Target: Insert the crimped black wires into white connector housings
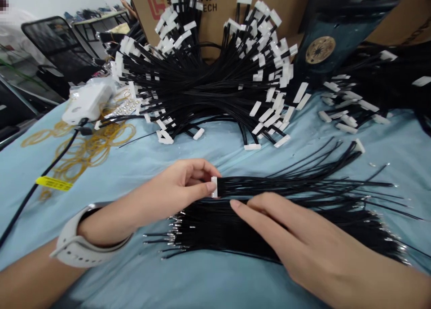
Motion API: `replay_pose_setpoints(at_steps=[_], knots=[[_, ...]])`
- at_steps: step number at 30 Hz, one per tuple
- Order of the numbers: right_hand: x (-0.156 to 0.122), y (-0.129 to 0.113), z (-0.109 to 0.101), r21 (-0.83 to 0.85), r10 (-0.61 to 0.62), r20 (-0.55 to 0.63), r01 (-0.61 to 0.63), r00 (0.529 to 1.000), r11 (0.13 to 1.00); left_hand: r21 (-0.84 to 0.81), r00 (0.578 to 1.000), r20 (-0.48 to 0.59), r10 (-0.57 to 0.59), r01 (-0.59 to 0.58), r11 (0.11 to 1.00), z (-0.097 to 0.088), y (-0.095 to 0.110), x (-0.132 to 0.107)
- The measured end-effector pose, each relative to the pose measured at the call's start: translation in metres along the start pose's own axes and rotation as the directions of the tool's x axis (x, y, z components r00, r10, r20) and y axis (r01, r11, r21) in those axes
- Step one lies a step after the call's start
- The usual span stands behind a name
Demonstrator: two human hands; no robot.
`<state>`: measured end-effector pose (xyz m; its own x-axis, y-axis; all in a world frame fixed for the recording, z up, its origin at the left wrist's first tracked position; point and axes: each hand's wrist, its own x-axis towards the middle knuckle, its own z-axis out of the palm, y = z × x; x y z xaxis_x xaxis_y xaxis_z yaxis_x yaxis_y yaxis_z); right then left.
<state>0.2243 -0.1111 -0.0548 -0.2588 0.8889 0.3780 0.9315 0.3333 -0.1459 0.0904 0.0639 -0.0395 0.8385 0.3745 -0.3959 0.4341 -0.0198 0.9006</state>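
Note:
A white plug connector (214, 187) with many black wires running right from it is pinched between the thumb and fingers of my left hand (193, 183). Below it lies a thick bundle of loose black wires (215, 230) with bare metal terminals at both ends. My right hand (289, 232) rests over this bundle, one finger stretched toward the connector and another bent down beside it. I see nothing held in it; some of its fingertips are hidden. The connector's wires (289, 183) fan out to the right, where another white connector (359, 146) shows.
Behind my hands lies a large pile of finished black cables (202, 89) with white connectors. More cables (350, 102) lie at right near a dark cup (343, 39). Yellow rubber bands (90, 152), a white device (89, 102) and a black cord (43, 176) are at left. A cardboard box (283, 8) stands behind.

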Motion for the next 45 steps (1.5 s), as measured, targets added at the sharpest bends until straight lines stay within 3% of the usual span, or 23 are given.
replay_pose_setpoints(at_steps=[4,11,14,17,25,31,35,41,45], knots=[[0.000,0.015,0.005,0.042,0.108,-0.008,-0.108,0.994,0.993,0.015,0.999,0.030,-0.015,0.014,1.000,-0.002,0.000,0.001],[0.002,0.002,0.006,-0.014,0.044,-0.113,-0.045,0.993,0.999,0.009,1.000,0.017,-0.002,0.002,1.000,-0.001,-0.002,0.000],[0.000,-0.004,0.009,-0.021,0.021,-0.026,-0.021,0.999,1.000,-0.012,1.000,0.003,-0.002,0.002,1.000,-0.001,-0.001,0.000],[-0.001,-0.003,0.010,0.028,0.096,0.075,-0.098,0.993,0.995,-0.023,1.000,-0.010,-0.010,0.010,1.000,-0.001,0.000,0.000],[0.001,0.008,-0.002,0.370,0.321,0.101,-0.335,0.942,0.866,-0.028,0.998,0.031,-0.051,0.051,0.998,-0.003,0.000,0.000],[0.002,0.019,-0.018,0.293,0.358,0.205,-0.406,0.911,0.866,-0.033,0.995,0.078,-0.066,0.069,0.997,-0.005,0.000,0.000],[0.003,0.021,-0.019,0.305,0.387,0.117,-0.404,0.915,0.863,-0.045,0.994,0.095,-0.046,0.051,0.998,-0.006,-0.001,0.000],[0.000,0.014,-0.002,0.354,0.451,0.059,-0.441,0.891,0.825,-0.071,0.995,0.087,-0.056,0.062,0.996,-0.006,-0.002,-0.001],[0.001,0.016,0.000,0.314,0.458,-0.011,-0.432,0.889,0.845,-0.061,0.996,0.078,-0.047,0.052,0.997,-0.006,-0.003,-0.001]])
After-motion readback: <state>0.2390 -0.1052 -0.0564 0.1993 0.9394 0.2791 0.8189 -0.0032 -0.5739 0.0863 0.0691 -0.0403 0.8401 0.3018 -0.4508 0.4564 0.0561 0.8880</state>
